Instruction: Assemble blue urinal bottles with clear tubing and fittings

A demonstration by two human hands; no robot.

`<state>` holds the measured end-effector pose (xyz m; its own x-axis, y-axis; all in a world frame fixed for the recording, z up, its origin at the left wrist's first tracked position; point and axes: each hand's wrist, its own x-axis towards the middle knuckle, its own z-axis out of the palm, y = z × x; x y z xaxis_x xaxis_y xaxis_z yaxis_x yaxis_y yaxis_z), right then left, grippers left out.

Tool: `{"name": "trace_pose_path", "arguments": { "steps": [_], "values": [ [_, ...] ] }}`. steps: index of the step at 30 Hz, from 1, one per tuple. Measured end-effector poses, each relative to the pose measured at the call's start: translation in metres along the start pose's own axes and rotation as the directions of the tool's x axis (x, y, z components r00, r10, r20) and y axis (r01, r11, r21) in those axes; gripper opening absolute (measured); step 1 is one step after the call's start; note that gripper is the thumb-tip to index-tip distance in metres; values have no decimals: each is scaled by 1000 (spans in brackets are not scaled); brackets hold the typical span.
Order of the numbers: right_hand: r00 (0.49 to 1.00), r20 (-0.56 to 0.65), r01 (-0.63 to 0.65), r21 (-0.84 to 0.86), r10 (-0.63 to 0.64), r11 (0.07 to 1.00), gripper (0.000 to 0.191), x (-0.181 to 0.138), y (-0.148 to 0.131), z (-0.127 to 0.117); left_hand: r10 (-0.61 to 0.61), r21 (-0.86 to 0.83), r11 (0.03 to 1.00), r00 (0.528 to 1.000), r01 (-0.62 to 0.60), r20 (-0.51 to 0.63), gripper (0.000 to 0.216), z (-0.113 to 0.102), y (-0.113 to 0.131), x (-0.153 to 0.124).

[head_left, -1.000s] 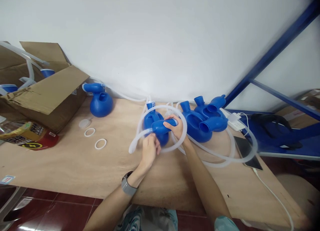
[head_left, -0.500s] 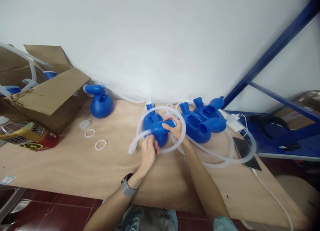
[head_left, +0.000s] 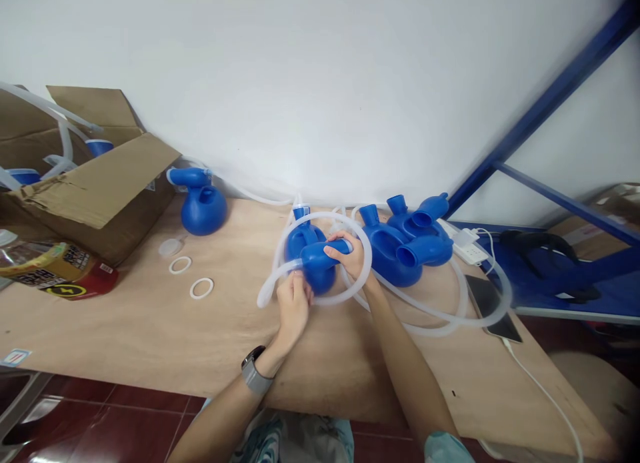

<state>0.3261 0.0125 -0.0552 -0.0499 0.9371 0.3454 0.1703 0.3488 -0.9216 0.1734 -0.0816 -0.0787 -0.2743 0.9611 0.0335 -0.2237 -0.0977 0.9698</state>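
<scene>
My right hand [head_left: 353, 255] is closed around one end of a blue plastic urinal head [head_left: 323, 253], held sideways above the table. A translucent hose [head_left: 286, 269] runs from its left end and curls in a large loop around both pieces. Fingers of my left hand [head_left: 294, 301] are pinched together just under the joint of hose and blue piece; the fingertips are partly hidden. Behind the held piece stands a round blue urinal bottle [head_left: 323, 284], partly covered by it. More blue bottles [head_left: 395, 256] with open spouts are grouped to the right.
An open cardboard box [head_left: 100, 203] with hoses stands left, a drink bottle [head_left: 65, 269] before it. Two white rings [head_left: 201, 289], a clear cap [head_left: 171, 248] and another blue bottle [head_left: 204, 211] are nearby. Right are a power strip [head_left: 469, 249], a phone [head_left: 493, 309] and a blue frame [head_left: 540, 96].
My left hand has shifted slightly left and its fingers have drawn in a little beneath the hose joint. The right hand keeps its hold on the blue piece.
</scene>
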Motion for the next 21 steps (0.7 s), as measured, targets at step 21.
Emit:
{"name": "trace_pose_path", "arguments": {
  "steps": [21],
  "values": [
    [1000, 23, -8, -3, 8, 1000, 30, 1, 2, -7, -63, 194, 981, 956, 7, 285, 49, -23, 4, 14]
  ]
}}
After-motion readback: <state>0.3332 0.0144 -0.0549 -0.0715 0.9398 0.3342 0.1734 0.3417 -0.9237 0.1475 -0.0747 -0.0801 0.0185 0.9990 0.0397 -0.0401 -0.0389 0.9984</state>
